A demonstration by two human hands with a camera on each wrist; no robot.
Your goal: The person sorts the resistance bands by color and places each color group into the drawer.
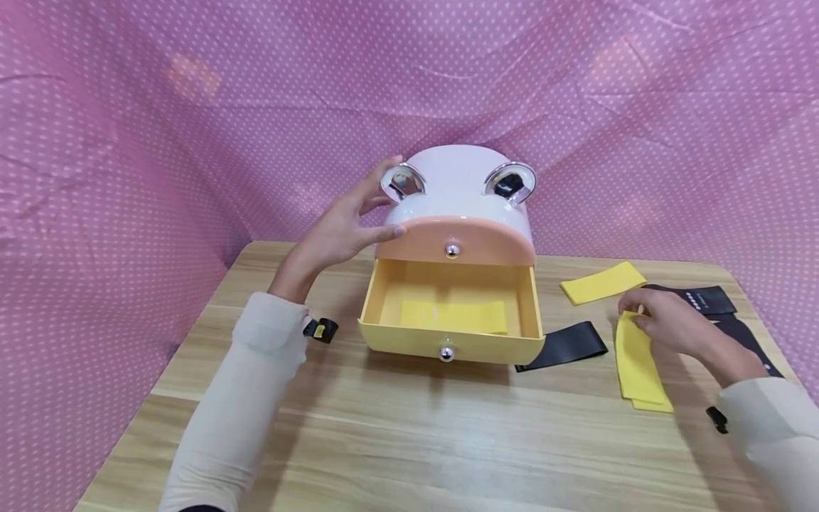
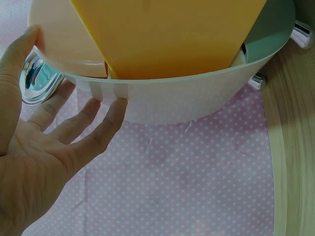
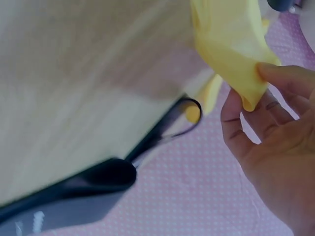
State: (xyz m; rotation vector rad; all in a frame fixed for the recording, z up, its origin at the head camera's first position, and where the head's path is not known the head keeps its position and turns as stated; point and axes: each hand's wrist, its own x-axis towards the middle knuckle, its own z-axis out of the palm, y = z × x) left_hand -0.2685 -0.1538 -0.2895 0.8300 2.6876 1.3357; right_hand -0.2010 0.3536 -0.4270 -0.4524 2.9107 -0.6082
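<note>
A small frog-like drawer box [image 1: 457, 178] with silver-rimmed eyes stands on the table. Its lower yellow drawer [image 1: 451, 345] is pulled out, holding a flat yellow resistance band [image 1: 470, 318]. My left hand [image 1: 342, 220] rests on the box's left side, fingertips on the white shell [image 2: 162, 101] and thumb on the peach upper drawer front [image 1: 422, 242]. At the right, my right hand [image 1: 675, 320] pinches one end of another yellow resistance band [image 1: 638, 363] between thumb and fingers. In the right wrist view this band [image 3: 231, 49] hangs folded from the fingertips.
One more yellow band [image 1: 603, 282] lies behind the right hand. A black band [image 1: 566, 345] is beside the drawer, and further black bands [image 1: 710, 300] with white print lie at the right edge. Pink dotted cloth [image 1: 307, 107] surrounds the wooden table [image 1: 441, 441].
</note>
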